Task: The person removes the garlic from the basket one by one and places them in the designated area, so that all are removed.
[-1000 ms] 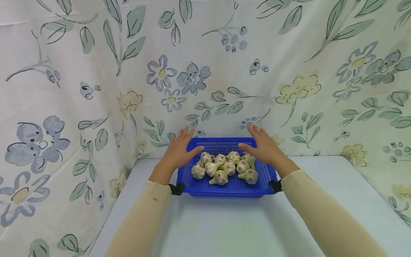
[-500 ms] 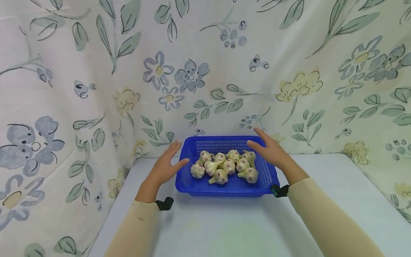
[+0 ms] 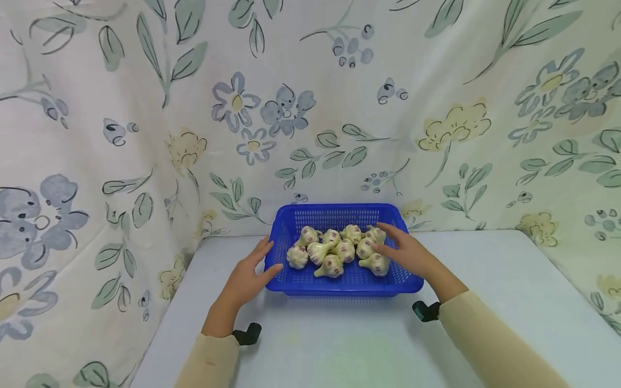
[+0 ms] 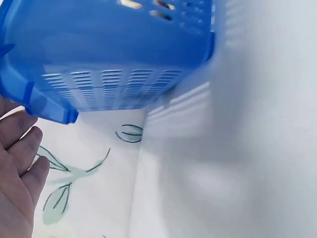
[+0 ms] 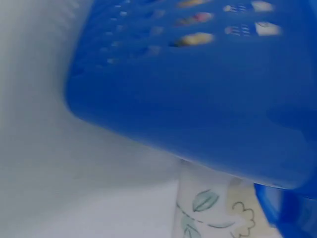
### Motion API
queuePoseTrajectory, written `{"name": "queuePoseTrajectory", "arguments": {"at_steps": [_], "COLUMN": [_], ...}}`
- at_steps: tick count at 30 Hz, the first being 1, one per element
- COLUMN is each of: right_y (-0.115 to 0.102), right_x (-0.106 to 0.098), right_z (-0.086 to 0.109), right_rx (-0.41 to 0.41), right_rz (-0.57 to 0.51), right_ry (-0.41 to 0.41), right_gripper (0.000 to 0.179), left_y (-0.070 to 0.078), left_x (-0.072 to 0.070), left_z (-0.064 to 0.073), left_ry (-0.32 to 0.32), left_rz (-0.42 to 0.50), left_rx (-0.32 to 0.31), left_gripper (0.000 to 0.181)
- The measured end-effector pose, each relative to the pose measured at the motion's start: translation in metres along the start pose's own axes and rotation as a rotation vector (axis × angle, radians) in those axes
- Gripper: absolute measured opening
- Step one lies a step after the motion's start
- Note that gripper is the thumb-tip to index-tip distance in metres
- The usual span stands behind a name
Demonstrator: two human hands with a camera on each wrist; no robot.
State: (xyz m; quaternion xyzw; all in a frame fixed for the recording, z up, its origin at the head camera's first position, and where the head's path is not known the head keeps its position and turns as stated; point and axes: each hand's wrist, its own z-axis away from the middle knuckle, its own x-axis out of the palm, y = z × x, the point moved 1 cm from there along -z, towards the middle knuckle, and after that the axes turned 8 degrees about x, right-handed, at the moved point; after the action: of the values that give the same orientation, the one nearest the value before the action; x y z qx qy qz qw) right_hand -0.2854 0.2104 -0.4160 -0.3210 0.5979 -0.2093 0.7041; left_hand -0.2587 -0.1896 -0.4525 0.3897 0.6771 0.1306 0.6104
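Note:
A blue plastic basket (image 3: 339, 292) with perforated walls stands on the white table, holding several garlic bulbs (image 3: 332, 266) with pale stems. By its left rim is my left hand (image 3: 246, 279), thumb and fingers spread and nothing held. The left wrist view has those fingers (image 4: 24, 148) close to the basket's rim; contact cannot be made out. Over the right rim reaches my right hand (image 3: 412, 253), fingers extended above the bulbs on that side. Whether it touches the rim or a bulb is unclear. In the right wrist view the basket wall (image 5: 188, 109) fills much of the picture, blurred.
Behind the table hangs a white cloth (image 3: 339, 97) printed with flowers and leaves, also running down the left side. The white tabletop (image 3: 330, 345) extends in front of the basket and to both sides. Dark wrist cameras (image 3: 248, 334) sit at both wrists.
From above the basket's left side, my left hand has moved out and toward me, beside the rim. My right hand has also come lower and nearer. The basket and bulbs stay in place.

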Motion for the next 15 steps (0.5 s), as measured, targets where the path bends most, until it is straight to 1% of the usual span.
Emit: {"name": "queuePoseTrajectory", "arguments": {"at_steps": [4, 7, 15], "right_y": [0.005, 0.006, 0.006], "right_x": [0.009, 0.013, 0.020], "right_z": [0.001, 0.002, 0.002], "right_rx": [0.001, 0.009, -0.028], "right_rz": [0.050, 0.068, 0.182], "right_ry": [0.017, 0.040, 0.097], "right_gripper": [0.081, 0.077, 0.063], "left_y": [-0.002, -0.004, -0.005], "left_x": [0.007, 0.012, 0.012], "left_z": [0.004, 0.006, 0.009], "left_ry": [0.013, 0.032, 0.088], "left_rz": [-0.019, -0.043, -0.075], "left_rx": [0.038, 0.057, 0.083], "left_gripper": [0.080, 0.075, 0.076]}}
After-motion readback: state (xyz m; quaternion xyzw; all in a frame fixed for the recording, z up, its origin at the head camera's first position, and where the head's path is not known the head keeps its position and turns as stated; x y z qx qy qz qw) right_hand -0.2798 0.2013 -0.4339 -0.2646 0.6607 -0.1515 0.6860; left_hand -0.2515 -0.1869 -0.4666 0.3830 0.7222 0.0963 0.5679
